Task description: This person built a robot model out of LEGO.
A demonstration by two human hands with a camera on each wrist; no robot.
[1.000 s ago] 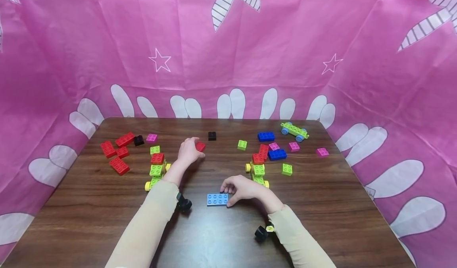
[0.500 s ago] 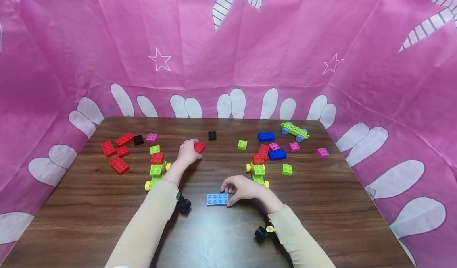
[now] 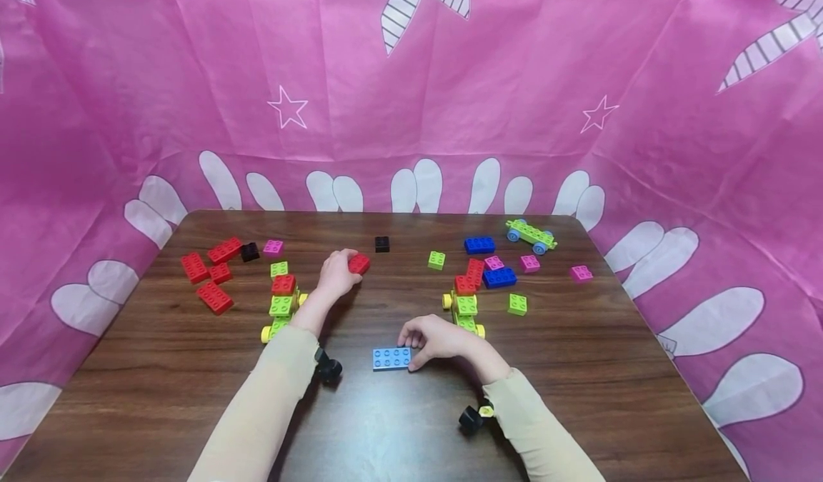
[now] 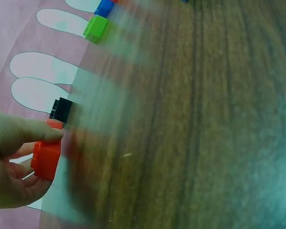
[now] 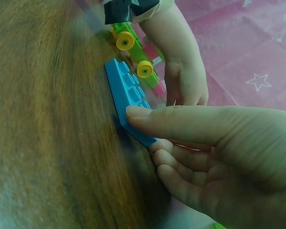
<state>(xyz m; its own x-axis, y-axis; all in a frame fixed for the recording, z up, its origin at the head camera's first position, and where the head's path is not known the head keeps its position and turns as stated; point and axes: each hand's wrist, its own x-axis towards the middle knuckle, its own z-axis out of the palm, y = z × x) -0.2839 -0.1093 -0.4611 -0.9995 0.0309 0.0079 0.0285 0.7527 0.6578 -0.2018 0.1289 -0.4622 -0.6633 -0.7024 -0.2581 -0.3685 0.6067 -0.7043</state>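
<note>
My left hand (image 3: pixel 337 273) reaches toward the far middle of the table and pinches a red building brick (image 3: pixel 359 263) between thumb and fingers. In the left wrist view the thumb lies against one end of that red brick (image 4: pixel 46 160), fingers at the other. Nearer the front, my right hand (image 3: pixel 439 338) holds the right end of a light blue brick with two rows of studs (image 3: pixel 391 358). Seen from the right wrist, the thumb presses on the near end of the light blue brick (image 5: pixel 119 90), with curled fingertips at its far side; it lies flat on the wood.
Two green wheeled cars, one left (image 3: pixel 281 306) and one right (image 3: pixel 464 306), carry red bricks. Red bricks (image 3: pixel 215 297) lie at the left, blue ones (image 3: pixel 499 277) at the right. A black brick (image 3: pixel 382 244) and a blue-wheeled green car base (image 3: pixel 531 236) stand farther back.
My left fingers have closed in on the red brick, and hand and brick have shifted slightly left. The right hand and the light blue brick have stayed in place.
</note>
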